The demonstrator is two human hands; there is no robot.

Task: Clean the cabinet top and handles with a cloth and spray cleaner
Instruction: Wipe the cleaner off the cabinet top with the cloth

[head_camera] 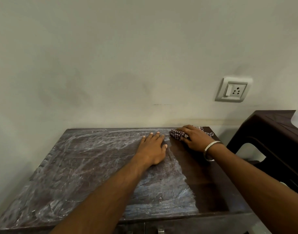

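Pressing down on the checked cloth, our right hand lies over it at the far right corner of the cabinet top, close to the wall. The fingers look spread flat over the bunched fabric rather than curled round it; the cloth shows on both sides of the hand. A metal bangle sits on that wrist.

Our left hand rests palm down on the cabinet top just beside the cloth, towards the middle, fingers straight and slightly apart, holding nothing.

Surface note: most of the dark cabinet top left of the cloth carries a whitish, streaky film. A strip running from the cloth back to the near edge, along the right side, looks dark and free of film.

At the near edge, below the top, a metal handle is partly in view; little of it can be made out.

On the wall above and right of the cloth is a switch and socket plate. A dark brown plastic chair stands right of the cabinet.
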